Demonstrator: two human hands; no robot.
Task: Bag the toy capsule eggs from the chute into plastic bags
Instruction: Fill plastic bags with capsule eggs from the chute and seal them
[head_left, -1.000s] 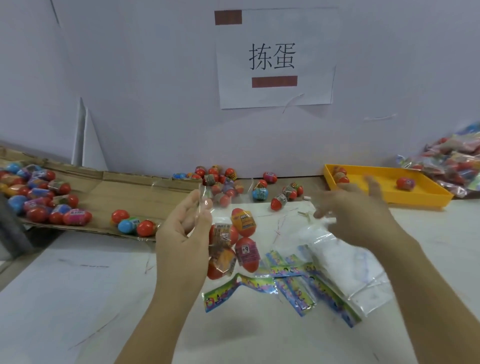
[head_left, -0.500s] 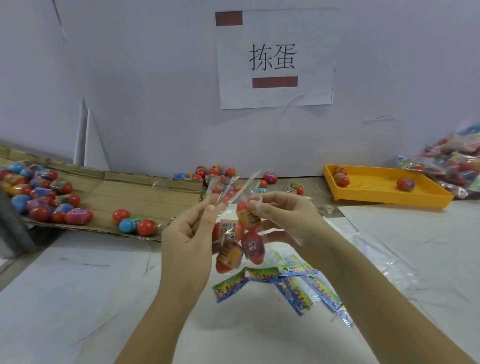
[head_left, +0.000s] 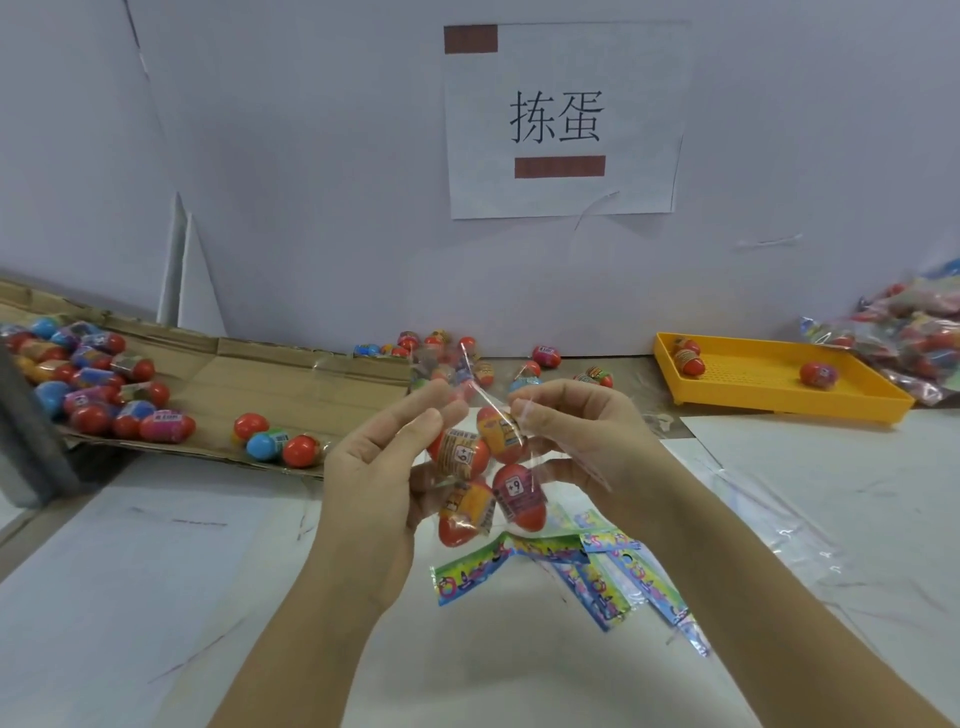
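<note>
Both hands at the bag mouth. Compared with one second earlier, the right hand (head_left: 587, 441) has come in from the right side and now pinches the right edge of the clear plastic bag (head_left: 484, 470). The left hand (head_left: 374, 467), fingers curled, pinches the left edge as before. The bag hangs between the hands, above the surface, and holds four capsule eggs (head_left: 460, 453).

The white surface (head_left: 156, 597) carries a fan of printed header cards (head_left: 571, 571) directly below the bag. Beyond it, to the left, a cardboard chute (head_left: 311, 379) runs along a pale wall. To the right stands a yellow tray (head_left: 779, 387). A paper sign (head_left: 561, 119) is fixed to the wall.

Counts:
- Three loose eggs (head_left: 275, 444) lie at the chute's near end.
- Three eggs (head_left: 819, 374) lie in the tray.
- Larger groups, too crowded to count, lie on the chute's left end (head_left: 88, 379) and at the wall's foot (head_left: 545, 356).
- Filled bags (head_left: 919, 338) are heaped at the far right.
</note>
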